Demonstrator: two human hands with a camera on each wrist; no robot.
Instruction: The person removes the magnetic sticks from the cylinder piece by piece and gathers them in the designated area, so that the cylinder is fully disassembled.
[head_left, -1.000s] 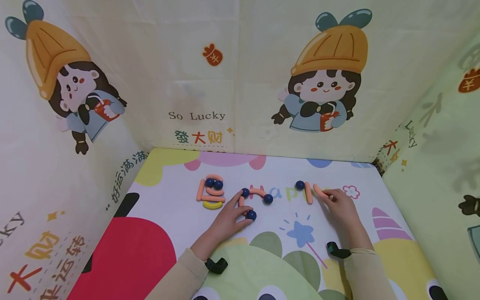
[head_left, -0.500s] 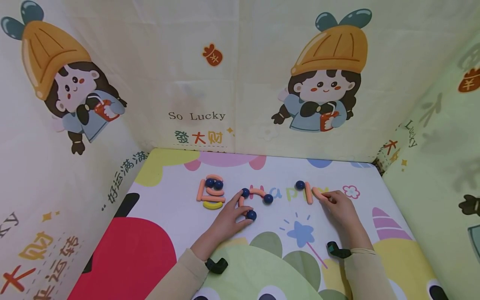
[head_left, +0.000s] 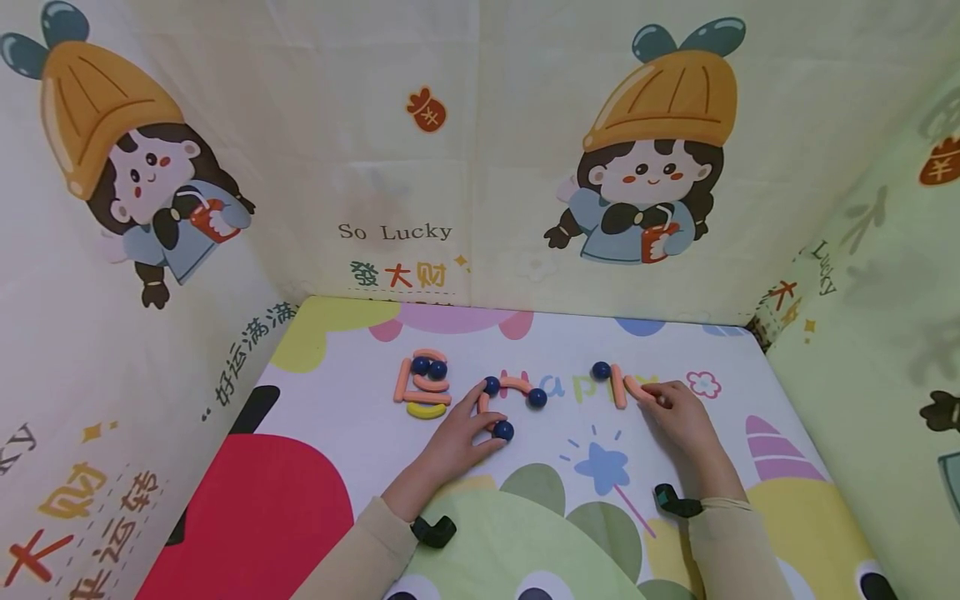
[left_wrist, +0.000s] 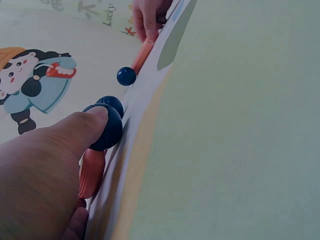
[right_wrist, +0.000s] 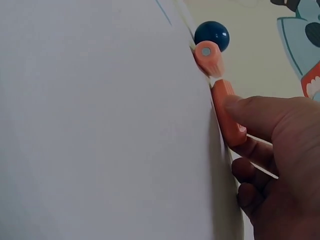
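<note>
My left hand [head_left: 453,437] holds a chain of orange magnetic sticks and dark blue balls on the table. Its thumb lies on the near ball [left_wrist: 106,127], and the index finger reaches to the far ball [head_left: 491,385]. A stick [left_wrist: 92,172] between them is partly hidden. From the far ball, a curved stick [head_left: 516,383] leads to another ball [head_left: 537,398]. On the right, my right hand [head_left: 684,417] pinches a curved orange magnetic stick [right_wrist: 226,112] between thumb and fingers. Its free end is close to a straight stick [head_left: 618,386], which touches a blue ball [head_left: 602,370].
At the left lies a group of orange sticks [head_left: 401,379] with two blue balls [head_left: 438,369] and a yellow curved stick [head_left: 426,411]. A printed cloth covers the table [head_left: 570,342]. Cloth walls [head_left: 510,183] stand behind and at both sides.
The far end of the curved stick in my right hand has shifted slightly nearer me and towards the straight stick. My left hand and its chain stay put.
</note>
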